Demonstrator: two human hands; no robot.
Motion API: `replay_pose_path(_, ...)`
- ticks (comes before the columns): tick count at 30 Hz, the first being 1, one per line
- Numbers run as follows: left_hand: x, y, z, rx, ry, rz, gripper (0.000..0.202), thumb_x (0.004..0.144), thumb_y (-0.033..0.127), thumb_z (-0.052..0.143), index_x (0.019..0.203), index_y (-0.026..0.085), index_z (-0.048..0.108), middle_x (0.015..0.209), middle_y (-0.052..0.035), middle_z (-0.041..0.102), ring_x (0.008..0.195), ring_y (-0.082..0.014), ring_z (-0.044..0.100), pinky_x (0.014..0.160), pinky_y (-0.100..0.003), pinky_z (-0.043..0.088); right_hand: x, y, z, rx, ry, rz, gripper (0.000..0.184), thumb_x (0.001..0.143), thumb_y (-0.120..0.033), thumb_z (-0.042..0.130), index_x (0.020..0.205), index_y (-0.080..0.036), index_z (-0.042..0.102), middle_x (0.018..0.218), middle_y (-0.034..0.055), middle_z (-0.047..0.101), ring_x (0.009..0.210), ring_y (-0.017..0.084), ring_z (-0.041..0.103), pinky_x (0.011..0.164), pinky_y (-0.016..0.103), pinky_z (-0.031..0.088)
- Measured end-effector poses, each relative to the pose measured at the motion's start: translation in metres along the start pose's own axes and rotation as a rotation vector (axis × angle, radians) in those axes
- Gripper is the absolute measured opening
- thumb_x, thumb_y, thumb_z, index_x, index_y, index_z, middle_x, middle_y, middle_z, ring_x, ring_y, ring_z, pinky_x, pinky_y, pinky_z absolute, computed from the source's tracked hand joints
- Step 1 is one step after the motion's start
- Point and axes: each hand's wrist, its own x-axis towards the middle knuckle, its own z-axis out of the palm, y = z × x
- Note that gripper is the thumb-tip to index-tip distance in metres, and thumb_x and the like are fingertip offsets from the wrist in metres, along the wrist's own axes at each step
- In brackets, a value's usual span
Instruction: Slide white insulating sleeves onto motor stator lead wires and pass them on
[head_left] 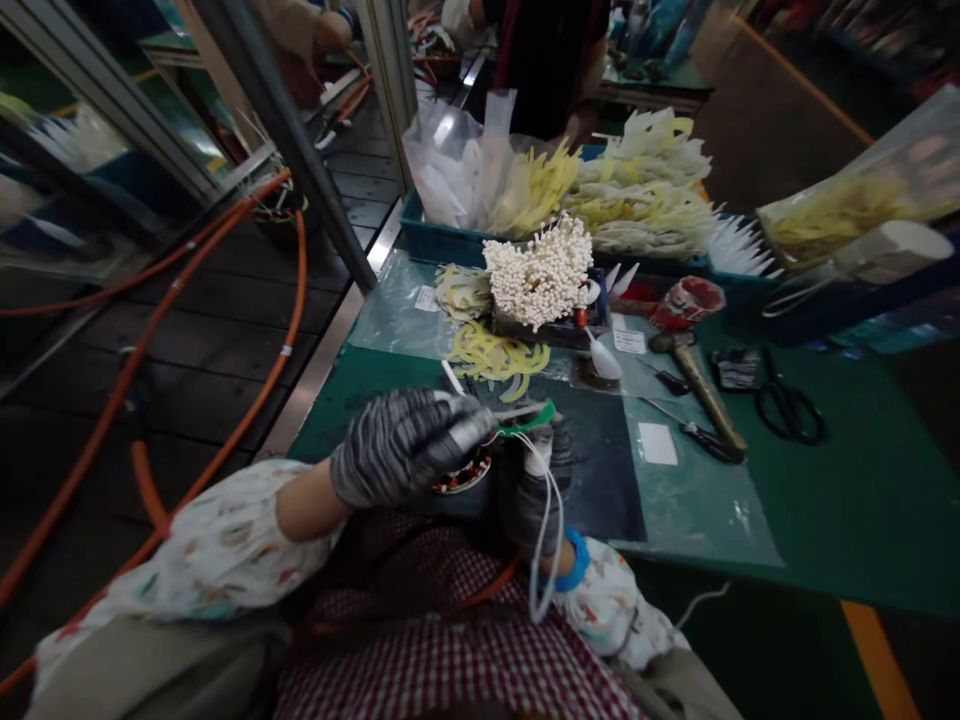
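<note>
Shows grey-and-black stripes on the gloves (397, 447), vivid green on the small strip (551, 412), white on the cord (560, 515), maroon-and-white checks across the apron (420, 660), deep green over the table (877, 490).

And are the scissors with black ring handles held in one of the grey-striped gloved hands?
No, the scissors lie on the green tabletop, to the right of the hammer with a tan handle.

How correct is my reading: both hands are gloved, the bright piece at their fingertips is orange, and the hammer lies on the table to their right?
One detail is wrong: the bright piece is green, not orange, as the head view shows. Otherwise, the left hand and right hand are gloved, and the hammer lies on the table to their right.
</note>
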Motion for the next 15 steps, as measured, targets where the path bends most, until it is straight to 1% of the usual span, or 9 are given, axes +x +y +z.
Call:
replay_pose_path(2,-0.001,0.013,0.005,-0.003,-0.002,0.025,0.037,0.113,0.017,0.060,0.146,0.017,0.076,0.128,-0.0120,0.086,0.115,-0.0245,0.081,0.100,-0.036,0.066,0.001,-0.002,0.000,-0.031,0.030,-0.016,0.048,0.112,-0.064,0.063,0.130,-0.024,0.082,0.131,0.0124,0.087,0.121,0.031,0.081,0.111,0.055,0.067)
replay_pose_path(4,-0.002,0.018,0.012,-0.002,-0.020,0.031,0.039,0.111,0.015,0.061,0.148,0.017,0.075,0.124,-0.0108,0.087,0.113,-0.0238,0.080,0.101,-0.037,0.066,0.002,-0.003,0.001,-0.051,0.079,-0.055,0.046,0.111,-0.063,0.066,0.125,-0.024,0.083,0.125,0.0114,0.088,0.115,0.030,0.083,0.107,0.052,0.068)
replay_pose_path(6,-0.002,0.017,0.015,0.006,-0.046,0.036,0.042,0.110,0.013,0.062,0.150,0.018,0.073,0.122,-0.0090,0.088,0.114,-0.0229,0.080,0.100,-0.035,0.066,0.003,-0.004,0.004,-0.030,0.095,-0.092,0.041,0.111,-0.060,0.066,0.119,-0.025,0.084,0.118,0.0096,0.090,0.109,0.029,0.085,0.102,0.050,0.070)
replay_pose_path(8,0.001,0.016,0.016,0.002,-0.057,0.022,0.042,0.109,0.012,0.063,0.149,0.019,0.075,0.124,-0.0082,0.088,0.117,-0.0223,0.080,0.100,-0.033,0.067,0.004,-0.005,0.007,0.013,0.067,-0.119,0.037,0.110,-0.057,0.067,0.115,-0.025,0.084,0.113,0.0086,0.090,0.103,0.028,0.086,0.097,0.048,0.072)
replay_pose_path(10,0.005,0.016,0.015,-0.027,-0.089,0.002,0.037,0.110,0.012,0.063,0.143,0.020,0.079,0.126,-0.0079,0.088,0.121,-0.0212,0.080,0.104,-0.030,0.067,0.004,-0.008,0.007,0.054,0.060,-0.138,0.035,0.109,-0.057,0.068,0.111,-0.025,0.083,0.108,0.0076,0.090,0.098,0.028,0.087,0.091,0.046,0.073)
replay_pose_path(12,0.006,0.018,0.017,-0.068,-0.112,-0.008,0.032,0.113,0.015,0.060,0.137,0.019,0.081,0.128,-0.0082,0.088,0.122,-0.0202,0.081,0.107,-0.029,0.067,0.004,-0.011,0.005,0.073,0.099,-0.148,0.033,0.107,-0.057,0.071,0.109,-0.026,0.082,0.104,0.0059,0.090,0.094,0.026,0.086,0.087,0.043,0.073)
replay_pose_path(13,0.005,0.019,0.019,-0.091,-0.129,-0.009,0.032,0.114,0.016,0.059,0.139,0.019,0.080,0.131,-0.0089,0.088,0.124,-0.0204,0.082,0.108,-0.030,0.067,0.004,-0.014,0.003,0.076,0.111,-0.148,0.031,0.107,-0.056,0.073,0.107,-0.027,0.082,0.102,0.0047,0.090,0.092,0.025,0.086,0.085,0.042,0.072)
replay_pose_path(15,0.001,0.018,0.020,-0.164,-0.150,-0.005,0.035,0.114,0.017,0.060,0.146,0.018,0.076,0.137,-0.0104,0.086,0.128,-0.0215,0.082,0.111,-0.032,0.068,0.006,-0.017,-0.002,0.090,0.090,-0.137,0.026,0.107,-0.052,0.075,0.106,-0.027,0.082,0.101,0.0028,0.090,0.090,0.023,0.085,0.085,0.040,0.072)
